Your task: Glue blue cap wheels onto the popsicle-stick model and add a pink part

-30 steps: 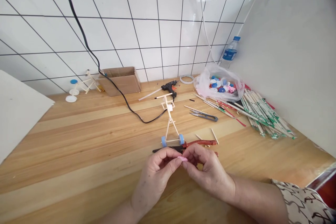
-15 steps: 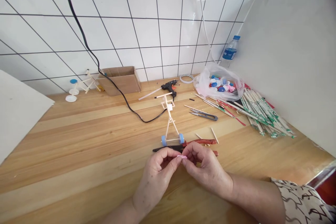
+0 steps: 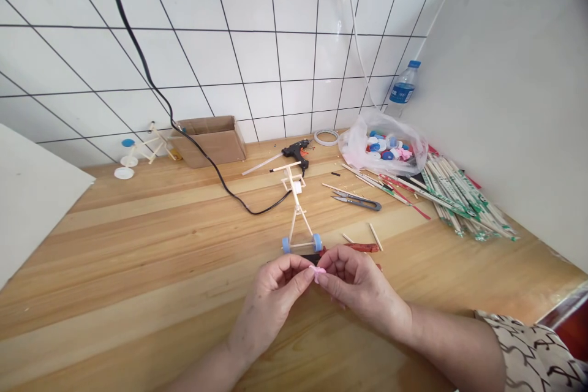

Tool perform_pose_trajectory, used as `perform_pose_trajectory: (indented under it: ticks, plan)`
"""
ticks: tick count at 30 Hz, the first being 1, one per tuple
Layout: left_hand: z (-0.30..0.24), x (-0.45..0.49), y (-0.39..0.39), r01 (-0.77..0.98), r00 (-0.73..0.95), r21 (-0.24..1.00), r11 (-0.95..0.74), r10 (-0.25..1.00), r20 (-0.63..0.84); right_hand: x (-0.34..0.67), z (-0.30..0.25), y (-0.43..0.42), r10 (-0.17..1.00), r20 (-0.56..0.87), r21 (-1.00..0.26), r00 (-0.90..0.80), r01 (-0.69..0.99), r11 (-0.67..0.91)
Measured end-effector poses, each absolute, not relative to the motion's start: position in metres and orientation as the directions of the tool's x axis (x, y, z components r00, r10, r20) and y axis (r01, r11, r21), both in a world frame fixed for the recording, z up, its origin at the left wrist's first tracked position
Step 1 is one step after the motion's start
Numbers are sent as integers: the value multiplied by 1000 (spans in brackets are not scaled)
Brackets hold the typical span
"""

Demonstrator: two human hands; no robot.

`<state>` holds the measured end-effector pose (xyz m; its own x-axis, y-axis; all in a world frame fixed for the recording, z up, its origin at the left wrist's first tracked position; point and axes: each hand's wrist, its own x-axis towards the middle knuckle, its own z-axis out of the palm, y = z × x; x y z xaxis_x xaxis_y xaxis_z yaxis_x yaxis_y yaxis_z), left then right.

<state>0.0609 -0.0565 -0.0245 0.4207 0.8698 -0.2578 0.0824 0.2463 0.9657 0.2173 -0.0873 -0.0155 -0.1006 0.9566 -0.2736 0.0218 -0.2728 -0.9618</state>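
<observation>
Between the fingertips of both hands is a small pink piece, its exact kind too small to tell. My left hand pinches it from one side, and my right hand pinches it from the other. Just beyond the fingers lies a red-handled tool with black jaws, partly hidden by my hands. Behind it stands a small tricycle-like frame of thin wooden sticks, with two light blue bottle caps as wheels at its near end.
A black glue gun, a tape roll and a cardboard box stand toward the tiled wall. Thread snips, a bag of bottle caps and wrapped chopsticks lie to the right. Another stick model sits far left.
The pink piece has turned between my fingertips, so more of it shows. Both hands have shifted very slightly; the things on the table have stayed put.
</observation>
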Motion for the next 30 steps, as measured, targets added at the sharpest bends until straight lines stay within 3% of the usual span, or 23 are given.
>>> perform_pose_trajectory:
  ticks: [6, 12, 21, 30]
  plan:
    - [-24, 59, -55, 46, 427, 970, 237, 873, -234, 220, -9, -86, 922, -347, -937, -174, 13, -350]
    - [-20, 62, -59, -20, 420, 970, 242, 882, -212, 220, -12, -87, 929, -344, -938, -140, -6, -348]
    - [-13, 64, -58, 83, 411, 968, 237, 876, -250, 217, -17, -88, 932, -330, -941, -147, -25, -338]
    - [-24, 59, -54, -179, 476, 932, 314, 857, -198, 221, -13, -86, 902, -369, -919, -224, -59, -390]
